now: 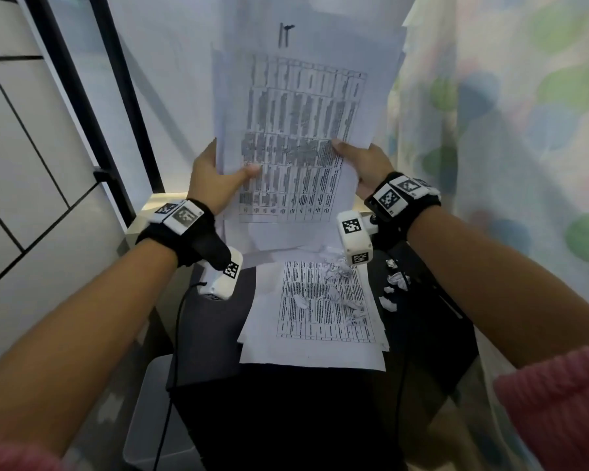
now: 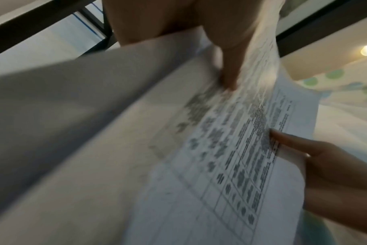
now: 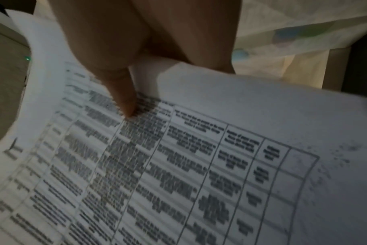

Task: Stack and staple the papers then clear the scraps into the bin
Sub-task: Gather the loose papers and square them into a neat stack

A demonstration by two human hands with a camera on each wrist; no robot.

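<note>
I hold a sheaf of printed papers (image 1: 296, 107) upright in the air above the table. My left hand (image 1: 215, 175) grips its left edge, thumb across the printed table. My right hand (image 1: 357, 158) pinches its right edge, thumb on the front. The left wrist view shows the papers (image 2: 230, 149) with my left thumb on them and the right hand (image 2: 325, 165) at the far edge. In the right wrist view my thumb presses the papers (image 3: 199, 157). More printed sheets (image 1: 320, 321) lie on the dark table (image 1: 218, 334), with several crumpled paper scraps (image 1: 340, 287) on and beside them.
A white wall with black frame bars (image 1: 123, 96) stands to the left. A patterned curtain (image 1: 507, 113) hangs at the right. A pale bin-like container (image 1: 150, 419) sits low at the left of the table. Black cables (image 1: 177, 317) trail from the wrist cameras.
</note>
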